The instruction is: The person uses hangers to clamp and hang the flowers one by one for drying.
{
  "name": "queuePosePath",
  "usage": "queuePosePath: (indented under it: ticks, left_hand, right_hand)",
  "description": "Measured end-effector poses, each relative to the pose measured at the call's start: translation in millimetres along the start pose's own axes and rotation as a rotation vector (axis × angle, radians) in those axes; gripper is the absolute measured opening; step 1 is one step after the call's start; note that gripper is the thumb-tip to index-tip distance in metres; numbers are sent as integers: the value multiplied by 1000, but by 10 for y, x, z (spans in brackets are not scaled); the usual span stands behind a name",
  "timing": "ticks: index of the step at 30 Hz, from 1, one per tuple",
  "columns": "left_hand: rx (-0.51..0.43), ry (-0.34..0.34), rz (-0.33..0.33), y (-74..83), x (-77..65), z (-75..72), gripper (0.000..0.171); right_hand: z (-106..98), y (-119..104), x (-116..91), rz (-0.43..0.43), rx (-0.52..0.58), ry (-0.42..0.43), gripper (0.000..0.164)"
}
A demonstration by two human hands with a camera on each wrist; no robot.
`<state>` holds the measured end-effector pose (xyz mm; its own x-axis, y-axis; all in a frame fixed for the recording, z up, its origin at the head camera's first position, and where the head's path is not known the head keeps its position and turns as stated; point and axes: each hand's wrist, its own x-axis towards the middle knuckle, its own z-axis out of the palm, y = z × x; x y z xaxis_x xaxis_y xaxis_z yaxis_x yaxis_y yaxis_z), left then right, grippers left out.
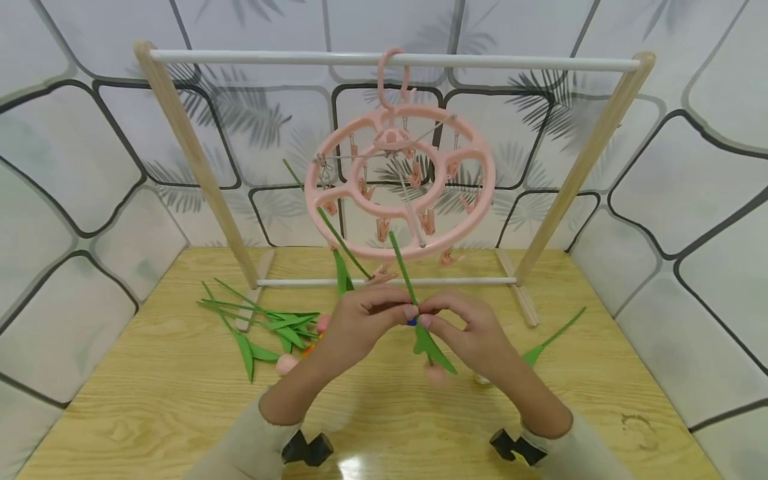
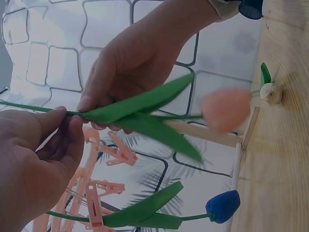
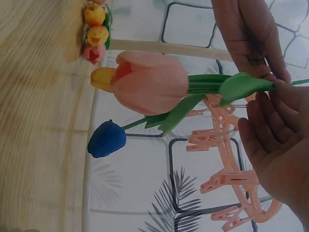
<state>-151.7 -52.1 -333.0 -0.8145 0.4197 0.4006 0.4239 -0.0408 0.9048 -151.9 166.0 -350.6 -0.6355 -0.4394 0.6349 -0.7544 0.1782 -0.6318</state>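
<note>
Both hands pinch the green stem of a pink artificial tulip [image 3: 152,83], held bloom-down in front of the hanger. My left hand [image 1: 366,327] has thumb and fingertips on the stem; my right hand [image 1: 471,330] grips it right beside, near the leaves [image 1: 427,343]. Behind them is a round pink clip hanger [image 1: 401,252] with several small clips [image 3: 227,179]. A blue tulip [image 2: 223,206] hangs bloom-down from one clip [image 2: 95,205]. In the right wrist view a yellow tulip [image 3: 100,79] shows partly behind the pink bloom; how it is held is hidden.
The hanger hooks over the white top bar [image 1: 288,58] of a wooden-legged rack [image 1: 198,160]. Several tulips [image 1: 287,363] lie heaped on the wooden table [image 1: 150,413] at left. One white tulip [image 2: 271,94] lies at right, partly covered by the right arm in the head view.
</note>
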Motion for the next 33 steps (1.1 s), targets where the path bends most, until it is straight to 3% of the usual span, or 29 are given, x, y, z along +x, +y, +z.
queuePosePath:
  ticks: [8,14,19,24,28,33]
  left_hand:
    - [-44,21,0,-3,6,17,11]
    - [-96,21,18,-51,8,62,15]
    - [32,88,59,-150,63,169,20]
    - [251,140,212,-232,199,339,27]
    - [422,199,400,-222,293,446,35]
    - [608,358,621,-132,421,465,30]
  right_hand:
    - [2,-52,-22,105,4,-14,22]
    - [-37,-86,-20,82,-43,0,20]
    - [-179,-98,-19,29,-64,41,24]
    - [-392,-124,-12,-81,-89,112,23]
    - [-522,-174,-29,-66,-169,162,25]
    - [-584,-208,-30,-77,-188,193,17]
